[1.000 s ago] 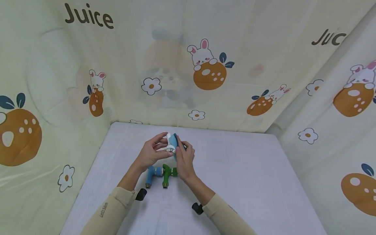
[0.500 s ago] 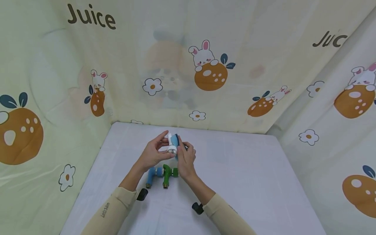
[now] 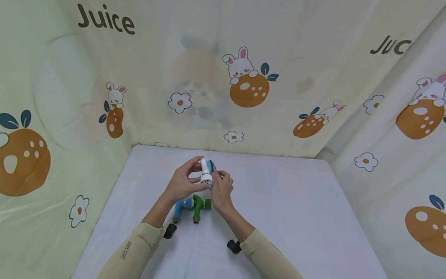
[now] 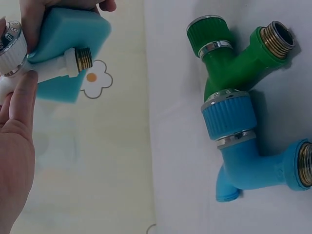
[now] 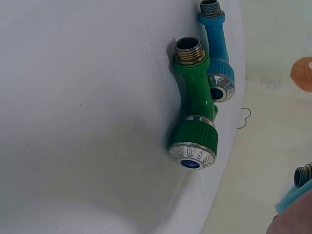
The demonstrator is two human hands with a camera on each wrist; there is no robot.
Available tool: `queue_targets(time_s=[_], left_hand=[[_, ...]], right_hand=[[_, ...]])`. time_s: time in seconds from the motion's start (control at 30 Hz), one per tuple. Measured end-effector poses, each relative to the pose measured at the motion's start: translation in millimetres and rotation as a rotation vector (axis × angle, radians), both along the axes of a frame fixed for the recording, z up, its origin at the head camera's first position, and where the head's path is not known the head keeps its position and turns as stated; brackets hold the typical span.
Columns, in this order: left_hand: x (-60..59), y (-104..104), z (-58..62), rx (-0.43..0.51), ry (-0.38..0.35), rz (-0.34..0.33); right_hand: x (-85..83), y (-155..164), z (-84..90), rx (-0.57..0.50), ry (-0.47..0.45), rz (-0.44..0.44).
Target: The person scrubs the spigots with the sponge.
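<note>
White tap pinched in left fingers; right fingers seemingly press blue sponge against it

Two taps lie touching mid-surface; a third tap and sponge are raised behind them, toward the far edge.

Head view: high, looks forward and down over white table, printed curtain behind; far off, both hands small at centre.
Left wrist view: close, from under left hand, faces across table to curtain; white tap and blue sponge at upper left, green tap and blue tap at right.
Right wrist view: close, low over table, faces its edge.
Shared by all three: green tap and blue tap lying touching; white tap seen in head and left wrist views.
</note>
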State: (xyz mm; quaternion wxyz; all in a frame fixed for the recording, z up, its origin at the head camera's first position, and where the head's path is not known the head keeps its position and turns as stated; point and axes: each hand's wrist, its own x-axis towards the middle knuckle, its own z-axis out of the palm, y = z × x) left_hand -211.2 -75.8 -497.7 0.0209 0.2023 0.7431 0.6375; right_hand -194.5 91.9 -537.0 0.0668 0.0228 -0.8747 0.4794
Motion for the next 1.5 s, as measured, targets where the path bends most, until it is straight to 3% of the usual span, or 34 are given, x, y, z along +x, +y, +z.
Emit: queue_targets(time_s=[0.33, 0.57, 1.0, 1.1, 1.27, 1.37, 1.5], left_hand=[[2.8, 1.0, -0.7, -0.049, 0.055, 0.003], [4.8, 2.8, 2.6, -0.068, 0.09, -0.009], [4.2, 1.0, 1.6, -0.017, 0.069, -0.032], [4.2, 0.8, 0.9, -0.008, 0.054, -0.046], [2.4, -0.9, 0.1, -0.011, 0.008, -0.043], [0.9, -2.3, 0.2, 0.001, -0.043, -0.007], [-2.5, -6.7, -4.0, 0.096, -0.166, 0.079]], right_hand=[[-3.4, 1.5, -2.1, 0.064, -0.048, -0.001], [-4.3, 3.2, -4.4, 0.051, -0.058, -0.011], [-10.0, 5.0, -5.9, 0.022, -0.093, -0.03], [-12.4, 8.3, -8.8, -0.005, -0.135, -0.05], [-15.4, 17.0, -16.1, -0.138, -0.186, -0.051], [-15.1, 21.4, -20.5, -0.215, -0.139, -0.063], [-11.1, 21.4, -19.4, -0.258, -0.015, -0.075]])
